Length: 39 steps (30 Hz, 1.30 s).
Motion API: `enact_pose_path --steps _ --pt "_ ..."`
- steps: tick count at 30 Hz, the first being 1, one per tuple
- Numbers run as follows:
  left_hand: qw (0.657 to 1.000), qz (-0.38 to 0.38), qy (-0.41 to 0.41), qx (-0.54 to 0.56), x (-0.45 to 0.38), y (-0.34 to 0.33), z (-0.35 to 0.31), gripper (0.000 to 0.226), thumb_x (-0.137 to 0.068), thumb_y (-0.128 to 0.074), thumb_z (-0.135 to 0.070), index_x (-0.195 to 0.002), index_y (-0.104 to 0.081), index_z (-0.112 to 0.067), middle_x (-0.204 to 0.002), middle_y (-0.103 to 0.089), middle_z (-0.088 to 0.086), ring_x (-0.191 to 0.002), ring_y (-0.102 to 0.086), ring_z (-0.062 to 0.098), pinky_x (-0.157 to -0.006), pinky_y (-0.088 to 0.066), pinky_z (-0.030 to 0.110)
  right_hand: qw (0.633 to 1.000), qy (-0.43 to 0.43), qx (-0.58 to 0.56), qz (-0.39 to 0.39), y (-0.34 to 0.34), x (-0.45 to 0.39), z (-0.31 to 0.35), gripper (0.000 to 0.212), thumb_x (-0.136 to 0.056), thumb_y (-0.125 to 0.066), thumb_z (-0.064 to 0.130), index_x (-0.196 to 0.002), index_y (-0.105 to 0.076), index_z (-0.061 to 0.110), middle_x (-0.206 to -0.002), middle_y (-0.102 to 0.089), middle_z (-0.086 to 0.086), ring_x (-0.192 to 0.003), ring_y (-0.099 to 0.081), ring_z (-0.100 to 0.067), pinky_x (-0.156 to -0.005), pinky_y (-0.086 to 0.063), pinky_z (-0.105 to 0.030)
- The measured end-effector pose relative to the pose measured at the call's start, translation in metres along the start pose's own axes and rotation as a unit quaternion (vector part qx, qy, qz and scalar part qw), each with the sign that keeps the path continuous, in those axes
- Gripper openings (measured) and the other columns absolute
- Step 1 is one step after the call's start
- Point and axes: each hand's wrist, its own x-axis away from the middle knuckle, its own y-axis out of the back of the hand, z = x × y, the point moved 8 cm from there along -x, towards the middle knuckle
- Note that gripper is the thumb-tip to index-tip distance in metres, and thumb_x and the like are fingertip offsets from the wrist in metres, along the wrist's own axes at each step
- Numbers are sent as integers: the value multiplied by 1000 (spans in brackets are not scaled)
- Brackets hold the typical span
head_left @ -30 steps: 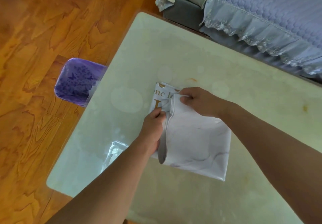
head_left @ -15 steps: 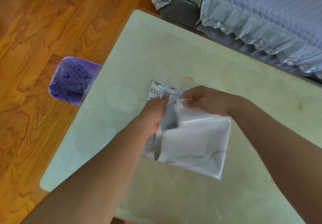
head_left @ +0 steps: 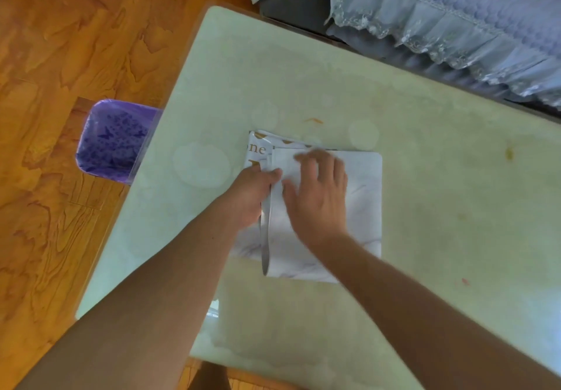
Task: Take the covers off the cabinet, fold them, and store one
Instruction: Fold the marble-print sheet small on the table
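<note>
I am keeping my left hand (head_left: pixel 253 195) nearest me, its fingers curled round the loose left edge of the folded cover (head_left: pixel 361 207) lying mid-table (head_left: pixel 455 207). My right hand (head_left: pixel 318 198) is lying flat and spread on top, pressing the cover down, gripping nothing. The open fold edge is running near to far between my hands, so the left is nearer for tucking it.

We see a white marbled cover (head_left: pixel 361 195) with gold lettering, pale green table (head_left: pixel 425 153), purple butterfly-print bin (head_left: pixel 112 140), orange wood-grain floor (head_left: pixel 60 40), lilac lace-edged bedspread (head_left: pixel 455 13).
</note>
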Motion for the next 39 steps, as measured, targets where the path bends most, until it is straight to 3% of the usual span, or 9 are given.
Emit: enact_pose_path --steps 2,5,10,16,21,26,30,34,39 --pt "999 -2 42 1 1 -1 -2 23 -102 -57 -14 -120 -68 -6 -102 -77 14 -91 -74 30 -77 -59 38 997 -52 -15 48 -8 46 9 64 -83 -65 42 -137 -48 12 -139 -44 -13 -127 -41 -36 -105 -39 -48" --pt "996 -9 55 -67 1 -2 -8 19 -99 -60 -24 -113 -70 -15 -102 -78 11 -89 -75 28 -80 -60 43 981 -134 22 137 -38 88 7 96 -79 -61 51 -157 -16 18 -164 -9 -11 -150 -8 -37 -122 -15 -52" --pt "986 -54 35 -151 5 0 -16 14 -97 -61 -27 -107 -69 -20 -104 -76 9 -92 -74 29 -81 -61 49 964 -216 25 153 -41 119 8 101 -77 -58 17 -159 0 24 -165 17 -10 -151 20 -38 -123 2 -57" --pt "988 -57 18 -142 12 -12 -16 40 -84 -58 -31 -122 -60 -20 -119 -71 14 -102 -72 31 -92 -58 54 957 -289 -7 14 -6 142 19 73 -69 -55 5 -140 -45 8 -146 -35 -15 -128 -34 -41 -109 -35 -56" --pt "987 -28 -68 -141 10 -18 -18 56 -98 -57 -26 -144 -26 -31 -133 -55 -2 -115 -62 18 -101 -52 43 950 -279 -75 -123 15 142 16 52 -79 -43 6 -129 -55 3 -113 -46 -10 -100 -42 -32 -93 -41 -43" --pt "998 9 -24 -63 14 -23 -11 46 -93 -64 -54 -129 -41 -36 -128 -62 -5 -115 -64 17 -98 -54 42 909 -300 -208 -201 35 155 -3 32 -79 -43 1 -103 -61 14 -95 -44 13 -91 -48 -20 -82 -41 -31" --pt "999 31 7 3 17 -27 -8 62 -86 -59 -71 -133 -59 -30 -127 -70 -4 -120 -65 19 -105 -48 43 913 -297 -220 -174 36 158 -7 38 -78 -43 4 -110 -62 14 -97 -43 13 -91 -49 -18 -82 -44 -33" --pt "985 -13 -70 -158 24 -12 -17 26 -95 -60 -32 -114 -69 -17 -107 -77 3 -100 -74 24 -92 -59 47 929 -297 -182 -123 26 157 -3 52 -75 -47 6 -125 -61 16 -97 -40 8 -94 -46 -19 -83 -49 -40" --pt "909 -13 -98 -406 28 -12 -30 30 -98 -52 -44 -93 -73 -23 -96 -72 2 -89 -66 20 -75 -49 30 955 -243 -123 -118 23 157 11 52 -75 -53 0 -124 -67 11 -98 -47 -3 -95 -45 -24 -81 -46 -37"
